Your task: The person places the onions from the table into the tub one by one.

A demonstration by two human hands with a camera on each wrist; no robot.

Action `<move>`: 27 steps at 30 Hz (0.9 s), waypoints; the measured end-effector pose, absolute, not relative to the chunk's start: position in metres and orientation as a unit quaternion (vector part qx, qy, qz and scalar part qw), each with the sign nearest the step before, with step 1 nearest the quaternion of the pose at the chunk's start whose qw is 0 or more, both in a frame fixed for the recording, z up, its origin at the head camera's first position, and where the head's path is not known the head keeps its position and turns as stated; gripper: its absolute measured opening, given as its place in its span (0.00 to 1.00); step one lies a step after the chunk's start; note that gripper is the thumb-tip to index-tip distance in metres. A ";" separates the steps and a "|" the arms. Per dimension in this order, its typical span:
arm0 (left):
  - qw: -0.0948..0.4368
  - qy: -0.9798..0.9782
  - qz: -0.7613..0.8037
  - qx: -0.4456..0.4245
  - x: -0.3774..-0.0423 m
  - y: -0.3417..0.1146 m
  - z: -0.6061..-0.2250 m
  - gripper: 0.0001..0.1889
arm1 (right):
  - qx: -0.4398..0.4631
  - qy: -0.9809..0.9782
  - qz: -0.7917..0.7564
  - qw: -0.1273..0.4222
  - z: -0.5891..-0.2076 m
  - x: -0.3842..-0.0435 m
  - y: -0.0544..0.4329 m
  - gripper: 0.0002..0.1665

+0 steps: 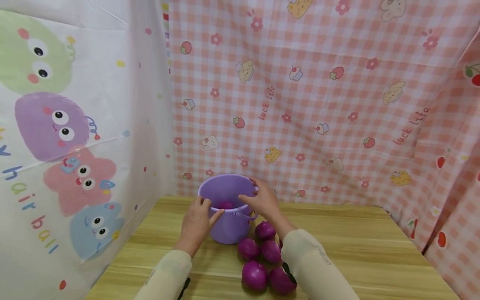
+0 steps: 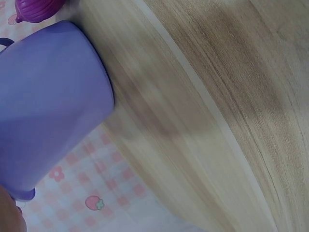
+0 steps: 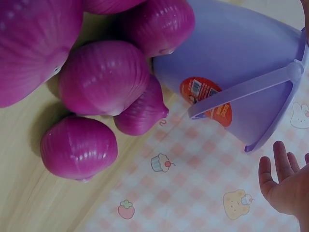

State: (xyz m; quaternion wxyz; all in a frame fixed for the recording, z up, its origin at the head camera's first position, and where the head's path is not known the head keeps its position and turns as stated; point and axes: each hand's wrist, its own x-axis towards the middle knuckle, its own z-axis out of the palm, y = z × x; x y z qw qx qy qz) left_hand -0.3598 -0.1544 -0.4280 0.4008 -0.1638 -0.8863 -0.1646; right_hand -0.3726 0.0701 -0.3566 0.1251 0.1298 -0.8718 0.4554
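Note:
A purple bucket [image 1: 229,228] stands near the table's far edge, its mouth facing up, with a purple onion [image 1: 226,205] partly visible inside. At its left front rim, my left hand [image 1: 196,225] grips the edge between thumb and curled fingers; only a bit of it enters the left wrist view. My right hand [image 1: 264,200] is at the right rim, thumb over the mouth. Its fingers [image 3: 281,162] are spread and extended just beyond the rim in the right wrist view. Beside the bucket lie several purple onions [image 3: 104,77], below my right forearm.
The bucket's handle [image 3: 246,89] hangs down its side, across a red label [image 3: 224,113]. The wood-grain table [image 1: 360,250] meets a pink checked cloth [image 1: 337,104] at the back. A white cartoon-print sheet [image 1: 138,125] hangs on the left.

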 end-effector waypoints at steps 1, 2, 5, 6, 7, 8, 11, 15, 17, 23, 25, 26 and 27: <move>0.401 -0.886 -0.165 -0.164 -0.360 -0.155 -0.428 0.24 | 0.130 -0.872 0.455 0.126 -0.357 -0.372 0.071 0.44; 0.402 -0.885 -0.165 -0.164 -0.360 -0.155 -0.428 0.24 | 0.129 -0.871 0.456 0.126 -0.357 -0.372 0.073 0.44; 0.405 -0.884 -0.165 -0.165 -0.361 -0.156 -0.429 0.24 | 0.130 -0.870 0.458 0.127 -0.357 -0.371 0.079 0.43; 0.406 -0.883 -0.166 -0.166 -0.361 -0.156 -0.429 0.24 | 0.128 -0.871 0.457 0.128 -0.357 -0.370 0.081 0.43; 0.406 -0.883 -0.167 -0.165 -0.361 -0.157 -0.429 0.24 | 0.128 -0.872 0.455 0.128 -0.357 -0.370 0.083 0.43; 0.405 -0.883 -0.168 -0.165 -0.361 -0.157 -0.428 0.24 | 0.126 -0.874 0.452 0.128 -0.357 -0.369 0.085 0.44; 0.401 -0.885 -0.174 -0.164 -0.360 -0.157 -0.428 0.24 | 0.118 -0.878 0.446 0.127 -0.358 -0.367 0.092 0.44; 0.393 -0.886 -0.182 -0.163 -0.358 -0.158 -0.427 0.23 | 0.118 -0.877 0.447 0.131 -0.362 -0.365 0.102 0.43; 0.391 -0.887 -0.182 -0.164 -0.358 -0.157 -0.427 0.23 | 0.118 -0.875 0.450 0.131 -0.365 -0.363 0.108 0.43; 0.384 -0.890 -0.182 -0.165 -0.358 -0.156 -0.425 0.23 | 0.121 -0.871 0.459 0.123 -0.374 -0.356 0.128 0.42; 0.380 -0.892 -0.184 -0.164 -0.358 -0.155 -0.424 0.23 | 0.121 -0.871 0.461 0.121 -0.378 -0.354 0.136 0.41; 0.378 -0.893 -0.185 -0.163 -0.357 -0.155 -0.424 0.23 | 0.119 -0.870 0.462 0.119 -0.379 -0.354 0.140 0.41; 0.376 -0.893 -0.185 -0.162 -0.357 -0.154 -0.424 0.23 | 0.118 -0.870 0.465 0.117 -0.381 -0.353 0.144 0.41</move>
